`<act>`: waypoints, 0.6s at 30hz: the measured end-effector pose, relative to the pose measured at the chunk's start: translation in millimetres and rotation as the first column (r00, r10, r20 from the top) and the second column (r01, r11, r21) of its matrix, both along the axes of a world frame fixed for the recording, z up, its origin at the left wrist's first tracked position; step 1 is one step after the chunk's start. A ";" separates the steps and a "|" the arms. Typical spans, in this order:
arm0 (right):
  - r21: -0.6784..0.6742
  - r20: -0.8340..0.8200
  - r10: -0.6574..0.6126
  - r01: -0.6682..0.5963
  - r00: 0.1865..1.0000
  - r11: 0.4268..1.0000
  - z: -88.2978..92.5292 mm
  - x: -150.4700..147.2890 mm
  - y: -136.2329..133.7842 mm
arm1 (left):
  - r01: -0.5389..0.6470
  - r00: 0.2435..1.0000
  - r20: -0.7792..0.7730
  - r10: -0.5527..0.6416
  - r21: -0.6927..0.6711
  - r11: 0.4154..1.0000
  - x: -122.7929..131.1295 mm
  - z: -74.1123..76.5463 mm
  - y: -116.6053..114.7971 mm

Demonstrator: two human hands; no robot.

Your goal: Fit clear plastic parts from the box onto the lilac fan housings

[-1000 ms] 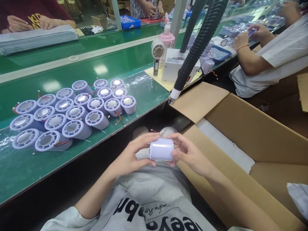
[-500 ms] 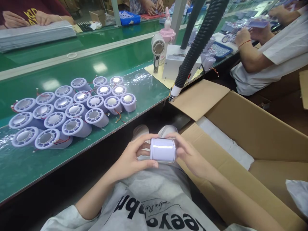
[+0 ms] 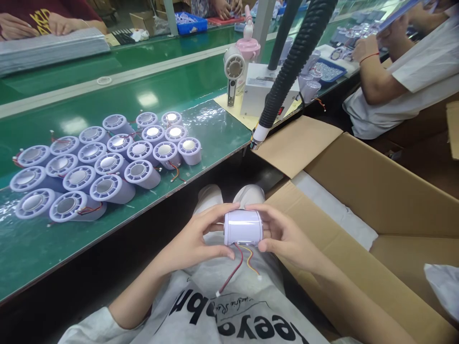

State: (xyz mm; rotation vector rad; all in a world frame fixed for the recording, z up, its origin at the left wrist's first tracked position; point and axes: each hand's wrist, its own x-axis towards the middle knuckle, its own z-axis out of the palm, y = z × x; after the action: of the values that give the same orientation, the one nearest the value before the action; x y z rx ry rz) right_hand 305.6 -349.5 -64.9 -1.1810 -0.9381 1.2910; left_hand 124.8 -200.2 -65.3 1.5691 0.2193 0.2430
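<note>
Lying in a tight batch at ten o'clock from the hands, the round vented parts crowd the near strip of the green bench, faces up, with thin red leads poking out between them.

The left hand, low in the middle over the person's lap, is half curled: its fingers lie on the top edge and its thumb presses below, gripping the left end of the lilac housing. That housing lies on its side between both hands, clear of the bench, and a red and a yellow wire dangle from it toward six o'clock. The right hand clasps the other end the same way, fingers over the top and thumb at the lower corner.

At twelve o'clock a black ribbed hose slants down to the bench edge beside a white unit. At three o'clock stands an open carton lined with a white sheet. At two o'clock a co-worker's forearm rests on the bench.
</note>
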 end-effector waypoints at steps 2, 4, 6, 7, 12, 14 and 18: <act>-0.018 -0.054 -0.015 0.014 0.998 1.000 -2.0 -0.1 0.0 | 0.003 1.000 0.002 -0.003 0.002 1.000 -1.2 -0.2 -0.6; -0.016 -0.048 -0.021 0.020 0.999 1.000 -4.1 -0.2 -0.3 | 0.011 1.000 -0.006 -0.011 -0.035 0.999 -2.5 -0.5 -0.2; 0.006 0.043 -0.028 0.028 0.999 1.000 -5.8 -1.7 -1.1 | -0.012 0.999 -0.033 0.009 -0.100 0.995 -2.5 -1.4 1.1; 0.042 0.134 -0.044 0.039 0.990 0.998 -6.2 -3.1 -1.5 | -0.026 0.998 -0.059 0.018 -0.139 0.990 -1.3 -2.2 1.9; 0.333 0.679 -0.145 -0.125 0.720 0.935 -3.1 6.1 -5.5 | 0.102 0.954 -0.204 -0.220 -0.467 0.878 20.3 -8.2 0.3; 0.337 0.739 -0.174 -0.134 0.651 0.932 -4.4 37.2 -10.8 | 0.066 0.966 -0.185 -0.180 -0.498 0.865 32.5 -9.5 -4.2; 0.319 0.672 -0.559 0.492 0.486 0.810 -35.2 155.5 -38.6 | -0.108 0.991 -0.109 0.081 -0.271 0.957 50.5 -10.0 -14.0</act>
State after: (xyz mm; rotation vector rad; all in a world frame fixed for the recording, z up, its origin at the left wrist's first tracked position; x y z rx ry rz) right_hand 461.2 -388.1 -100.1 -1.8101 -1.0475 0.2027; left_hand 175.2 -214.2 -75.3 1.2950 0.3887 0.2016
